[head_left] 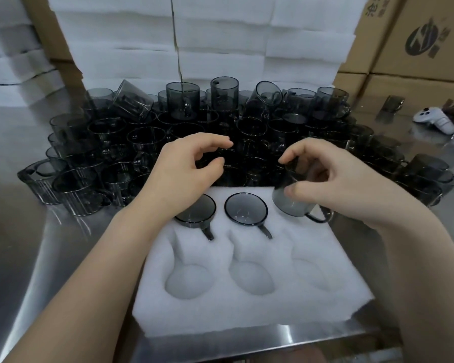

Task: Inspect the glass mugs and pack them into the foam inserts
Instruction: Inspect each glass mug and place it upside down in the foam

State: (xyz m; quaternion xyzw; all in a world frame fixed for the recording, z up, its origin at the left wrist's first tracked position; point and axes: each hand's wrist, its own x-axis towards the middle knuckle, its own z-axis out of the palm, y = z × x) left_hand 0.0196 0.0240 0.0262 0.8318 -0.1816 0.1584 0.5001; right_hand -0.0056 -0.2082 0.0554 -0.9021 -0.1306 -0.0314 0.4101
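Observation:
A white foam insert [247, 307] lies on the steel table in front of me. Two smoky glass mugs sit in its far pockets, the left one [198, 213] partly under my wrist and the middle one [246, 209] in plain sight. My right hand [333, 179] grips a third smoky mug [290, 203], tilted over the far right pocket, handle toward me. My left hand [186, 169] hovers with curled fingers over the pile of mugs [131, 142] behind the insert; I cannot tell whether it holds one. The three near pockets hold nothing.
White foam sheets [215, 40] are stacked behind the mugs. Cardboard boxes [417, 40] stand at the right. A white controller [435, 120] lies on the table at the far right. The steel table's front edge [247, 344] is just below the insert.

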